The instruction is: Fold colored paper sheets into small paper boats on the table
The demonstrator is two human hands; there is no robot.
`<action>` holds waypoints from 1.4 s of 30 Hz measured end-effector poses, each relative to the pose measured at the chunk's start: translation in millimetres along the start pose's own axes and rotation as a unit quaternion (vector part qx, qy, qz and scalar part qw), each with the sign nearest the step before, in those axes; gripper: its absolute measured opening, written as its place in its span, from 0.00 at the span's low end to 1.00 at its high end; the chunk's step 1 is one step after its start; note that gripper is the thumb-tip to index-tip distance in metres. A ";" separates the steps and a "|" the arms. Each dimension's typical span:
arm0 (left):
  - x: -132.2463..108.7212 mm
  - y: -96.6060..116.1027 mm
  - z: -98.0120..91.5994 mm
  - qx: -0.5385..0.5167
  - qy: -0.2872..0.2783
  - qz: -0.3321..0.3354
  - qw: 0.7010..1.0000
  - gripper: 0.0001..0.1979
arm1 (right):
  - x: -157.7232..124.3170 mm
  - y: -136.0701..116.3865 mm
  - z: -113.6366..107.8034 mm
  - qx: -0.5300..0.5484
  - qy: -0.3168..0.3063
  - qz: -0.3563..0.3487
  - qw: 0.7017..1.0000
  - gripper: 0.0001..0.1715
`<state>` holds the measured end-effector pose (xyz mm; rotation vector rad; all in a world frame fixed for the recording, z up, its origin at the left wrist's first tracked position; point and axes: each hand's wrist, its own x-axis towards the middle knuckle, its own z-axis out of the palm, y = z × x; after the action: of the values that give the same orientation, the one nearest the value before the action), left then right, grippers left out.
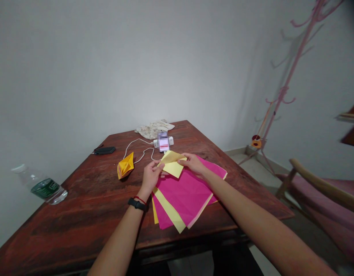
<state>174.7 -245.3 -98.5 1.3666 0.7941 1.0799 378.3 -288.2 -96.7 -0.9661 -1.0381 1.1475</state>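
Note:
Between my two hands is a pale yellow sheet of paper [174, 168], partly folded, with a flap raised along its far side. My left hand [152, 175] pinches its left corner, and a dark band and a red string circle that wrist. At the right corner my right hand [192, 164] grips the paper between thumb and fingers. Below the hands lies a fanned stack of magenta paper sheets [182, 199], with yellow sheets showing among them. Left of my left hand stands a folded orange-yellow paper piece [126, 166].
A water bottle [46, 188] stands tilted in view at the left of the wooden table [93, 214]. Farther back are a black device [105, 150], a phone [163, 142] on a white power strip, cables and a cloth [154, 129]. A chair [320, 188] and pink coat rack [289, 76] are right.

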 end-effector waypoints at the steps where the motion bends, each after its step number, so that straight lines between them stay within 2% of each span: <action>1: -0.3 0.6 0.2 -0.003 -0.005 0.001 1.000 0.25 | -0.2 -0.4 0.2 0.016 -0.001 0.007 1.000 0.15; 7: -6.2 6.3 0.4 -0.001 -0.075 0.000 0.997 0.31 | 2.5 -1.4 -4.7 0.114 -0.027 0.019 0.993 0.11; 13: -13.0 7.6 1.4 0.017 -0.159 -0.035 0.986 0.35 | 5.0 -0.7 -7.9 0.147 -0.044 0.047 0.987 0.08; 17: -13.8 6.4 0.4 0.024 -0.163 -0.032 0.986 0.29 | 4.4 -1.8 -10.9 0.176 -0.042 0.079 0.980 0.08; 22: -12.2 4.8 0.7 0.054 -0.145 -0.018 0.988 0.24 | 2.7 -4.0 -11.7 0.171 -0.031 0.052 0.983 0.08; 24: -10.5 3.7 1.5 0.061 -0.130 -0.012 0.990 0.21 | 2.0 -3.0 -8.7 0.121 -0.025 0.026 0.992 0.15; 27: -6.6 1.4 1.9 0.053 -0.087 -0.002 0.995 0.20 | 2.2 1.5 -4.2 0.050 -0.018 -0.015 0.998 0.40; 28: -5.2 0.5 1.7 0.048 -0.072 0.002 0.996 0.21 | 2.9 3.5 -3.6 0.038 -0.014 -0.020 0.999 0.46; 30: -2.5 -1.4 0.9 0.037 -0.050 0.008 0.998 0.25 | 5.4 7.6 -4.1 0.024 0.001 -0.020 1.000 0.50; 32: -0.5 -3.2 0.0 0.031 -0.044 0.010 0.999 0.26 | 8.4 10.8 -6.1 0.019 0.019 -0.021 0.999 0.47; 37: 1.1 -5.6 -1.2 0.037 -0.023 0.034 0.998 0.27 | 11.9 13.8 -9.4 0.010 0.009 -0.027 1.000 0.27; 40: 1.2 -6.1 -2.3 0.039 -0.015 0.049 0.998 0.34 | 10.2 13.5 -7.9 0.014 -0.002 -0.023 1.000 0.23; 42: 1.5 -6.8 -3.2 0.045 -0.016 0.054 0.997 0.34 | 8.8 12.7 -6.8 0.010 0.000 -0.016 1.000 0.20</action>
<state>173.1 -242.0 -105.3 1.5121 0.7609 1.1145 382.8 -278.0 -109.4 -0.9306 -1.0364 1.1291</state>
